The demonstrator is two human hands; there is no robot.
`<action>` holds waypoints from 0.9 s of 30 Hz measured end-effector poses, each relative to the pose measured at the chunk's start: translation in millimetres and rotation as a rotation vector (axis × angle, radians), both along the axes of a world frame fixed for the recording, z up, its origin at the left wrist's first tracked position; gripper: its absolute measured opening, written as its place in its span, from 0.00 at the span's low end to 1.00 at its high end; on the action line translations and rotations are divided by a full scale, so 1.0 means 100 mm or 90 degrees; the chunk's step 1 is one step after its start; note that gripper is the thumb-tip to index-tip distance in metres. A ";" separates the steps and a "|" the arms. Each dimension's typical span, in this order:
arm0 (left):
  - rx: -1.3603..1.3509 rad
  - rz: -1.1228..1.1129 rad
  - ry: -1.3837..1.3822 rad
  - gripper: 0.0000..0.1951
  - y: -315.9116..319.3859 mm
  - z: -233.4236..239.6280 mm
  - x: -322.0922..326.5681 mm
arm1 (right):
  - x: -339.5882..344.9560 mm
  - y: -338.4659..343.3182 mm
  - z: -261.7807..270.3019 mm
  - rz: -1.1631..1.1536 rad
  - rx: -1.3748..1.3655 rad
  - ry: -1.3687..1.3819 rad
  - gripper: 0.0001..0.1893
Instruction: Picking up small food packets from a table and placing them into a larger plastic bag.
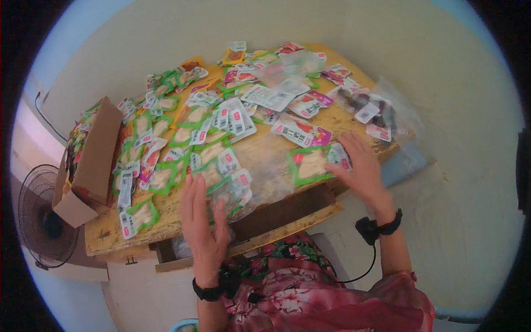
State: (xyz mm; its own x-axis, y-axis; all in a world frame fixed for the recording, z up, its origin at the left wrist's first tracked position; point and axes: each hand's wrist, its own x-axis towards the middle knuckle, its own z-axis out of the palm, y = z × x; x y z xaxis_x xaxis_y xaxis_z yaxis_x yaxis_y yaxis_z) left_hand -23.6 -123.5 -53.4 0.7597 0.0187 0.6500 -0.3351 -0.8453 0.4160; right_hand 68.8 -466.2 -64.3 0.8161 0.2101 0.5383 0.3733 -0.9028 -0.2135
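My right hand is at the right part of the desk's front edge, its thumb over the white end of a green-edged food packet. Whether it grips this packet or only rests on it I cannot tell. My left hand is held over the front edge, fingers straight and thumb apart, with nothing seen in its grasp. Beside its thumb lie a clear plastic bag and green-edged pouches, partly hidden by the hand. A white and purple pouch lies just behind the right packet.
Many sealed pouches cover the yellow wooden desk. A cardboard box of packets stands at the left, near a fan. Dark packets sit in a clear bag at the right corner. An open drawer juts out below the front edge.
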 end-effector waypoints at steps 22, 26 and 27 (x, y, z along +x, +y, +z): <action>0.137 -0.194 0.065 0.31 -0.80 0.12 0.09 | -0.12 -0.01 0.10 0.148 -0.039 0.103 0.38; 0.124 -0.159 0.063 0.30 -0.86 0.10 0.13 | -0.14 -0.10 0.04 0.166 -0.051 0.139 0.39; 0.116 -0.148 0.057 0.29 -0.88 0.11 0.16 | -0.17 -0.10 0.08 0.200 -0.038 0.127 0.38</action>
State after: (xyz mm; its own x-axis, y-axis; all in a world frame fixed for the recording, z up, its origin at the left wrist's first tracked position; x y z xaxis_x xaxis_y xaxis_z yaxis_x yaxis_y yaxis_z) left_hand -7.9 -211.4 -42.5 0.7844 -0.2731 0.5569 -0.4971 -0.8139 0.3010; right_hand 51.8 -476.2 -55.9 0.7945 0.4924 0.3554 0.5901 -0.7641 -0.2607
